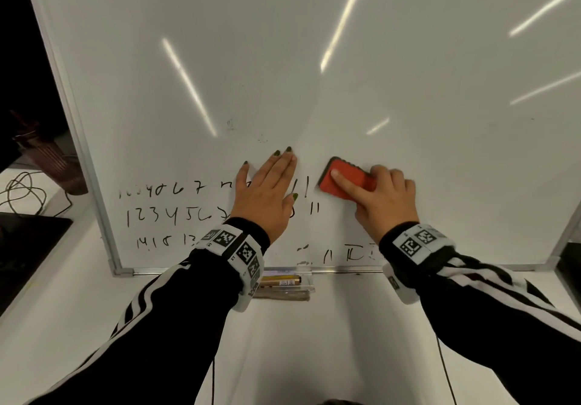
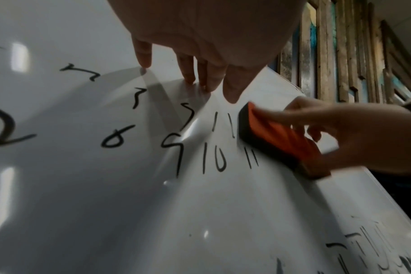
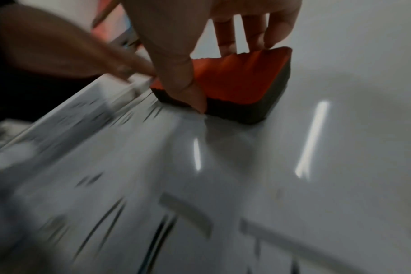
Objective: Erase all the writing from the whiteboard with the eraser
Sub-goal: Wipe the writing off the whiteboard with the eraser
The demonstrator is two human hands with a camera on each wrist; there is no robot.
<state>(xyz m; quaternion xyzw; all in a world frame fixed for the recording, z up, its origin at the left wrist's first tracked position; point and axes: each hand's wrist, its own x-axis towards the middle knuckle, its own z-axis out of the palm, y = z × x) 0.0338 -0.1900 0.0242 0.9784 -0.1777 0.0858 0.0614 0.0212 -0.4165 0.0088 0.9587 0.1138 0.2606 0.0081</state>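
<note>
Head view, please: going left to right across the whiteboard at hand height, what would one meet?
Whiteboard's left frame → handwritten numbers → left hand, flat on the board → two strokes → eraser → right hand gripping it.

— Head view? Looks forward and down from above both forearms, squarely onto the whiteboard point(image 1: 314, 58), wide enough to catch its frame and the surface below.

— Left wrist? Sits close under the left hand point(image 2: 211, 27), skimming low along the board, facing the eraser point(image 2: 282, 140).

— Right wrist? Equally close under the right hand point(image 3: 188, 37), heavily blurred.

— Shared? Eraser point(image 3: 235, 79), board and both hands, seen from every side.
</note>
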